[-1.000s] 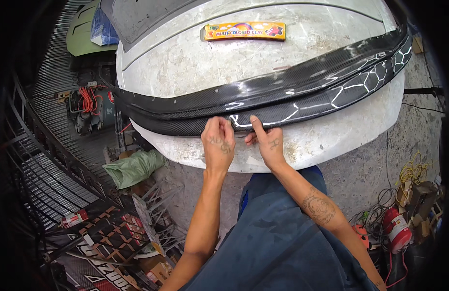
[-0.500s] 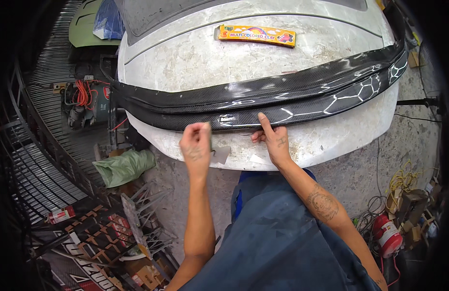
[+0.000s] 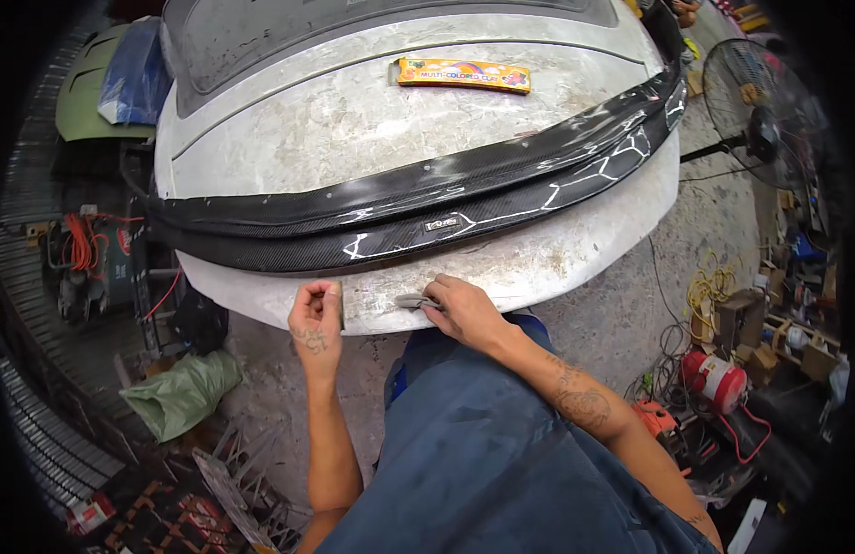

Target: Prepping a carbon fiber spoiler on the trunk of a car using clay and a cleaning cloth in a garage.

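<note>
A long glossy black carbon-fibre car lip [image 3: 289,217] with a small badge [image 3: 441,224] lies across a scuffed white car panel [image 3: 289,138]. My left hand [image 3: 316,319] is at the panel's near edge, thumb and fingers pinched on a thin dark green strip [image 3: 341,314] that hangs beside them. To its right, my right hand [image 3: 464,312] is closed on a grey folded sheet [image 3: 416,302], low over the white surface. Its material is too small to tell. Neither hand touches the lip.
A yellow box of modelling clay [image 3: 462,76] lies on the panel beyond the lip. A fan [image 3: 760,129] stands at the right. Cables [image 3: 714,295] and a red cylinder [image 3: 714,379] are on the floor. At the left are a green sack [image 3: 182,397] and a compressor [image 3: 109,268].
My right hand has left the lip, moved toward me and left, and picked up the grey sheet. My left hand has drawn back from the lip, keeping the strip. The view has shifted.
</note>
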`<state>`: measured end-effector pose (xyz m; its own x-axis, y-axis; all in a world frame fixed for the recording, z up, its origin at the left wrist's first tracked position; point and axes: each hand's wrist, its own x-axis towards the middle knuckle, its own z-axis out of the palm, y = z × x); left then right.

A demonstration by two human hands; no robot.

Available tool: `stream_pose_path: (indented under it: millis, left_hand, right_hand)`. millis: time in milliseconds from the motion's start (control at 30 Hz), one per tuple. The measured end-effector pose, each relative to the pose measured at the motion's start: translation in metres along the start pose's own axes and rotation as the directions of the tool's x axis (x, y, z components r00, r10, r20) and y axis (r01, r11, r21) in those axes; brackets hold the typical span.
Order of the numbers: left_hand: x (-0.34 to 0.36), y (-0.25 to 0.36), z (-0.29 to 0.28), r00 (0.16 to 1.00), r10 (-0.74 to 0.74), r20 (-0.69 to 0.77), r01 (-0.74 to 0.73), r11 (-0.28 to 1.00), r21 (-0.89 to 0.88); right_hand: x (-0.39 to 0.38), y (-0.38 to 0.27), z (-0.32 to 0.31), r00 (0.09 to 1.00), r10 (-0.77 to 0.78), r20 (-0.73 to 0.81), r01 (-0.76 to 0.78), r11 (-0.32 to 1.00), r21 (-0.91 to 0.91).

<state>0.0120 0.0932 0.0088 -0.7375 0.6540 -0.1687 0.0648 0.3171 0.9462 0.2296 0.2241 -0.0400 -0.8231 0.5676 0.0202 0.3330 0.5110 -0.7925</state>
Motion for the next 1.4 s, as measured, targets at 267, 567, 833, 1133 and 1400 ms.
stream_pose_path:
  millis: [267, 567, 833, 1133, 1400]
  left_hand:
    - [0.013, -0.010, -0.036, 0.997, 0.048, 0.055, -0.048, 0.999, -0.003]
    - [0.003, -0.007, -0.034, 0.995, 0.039, 0.088, -0.034, 0.998, -0.055]
    - [0.005, -0.011, -0.057, 0.999, 0.033, 0.022, -0.032, 0.998, -0.045]
    - [0.008, -0.006, -0.058, 0.999, 0.043, 0.016, -0.041, 0.997, -0.070]
    - [0.007, -0.007, -0.068, 0.998, 0.059, 0.019, -0.057, 0.995, -0.085]
  right_hand:
    - [0.016, 0.006, -0.083, 0.776, 0.255, -0.577, -0.258, 0.963, 0.080]
    - [0.042, 0.005, -0.028, 0.906, -0.036, -0.423, -0.189, 0.859, -0.477]
    - [0.019, -0.027, -0.027, 0.955, 0.144, -0.259, -0.121, 0.987, 0.102]
    - [0.018, 0.023, -0.060, 0.798, 0.235, -0.555, -0.360, 0.924, -0.127]
    - [0.060, -0.017, 0.014, 0.868, -0.025, -0.496, -0.200, 0.896, -0.395]
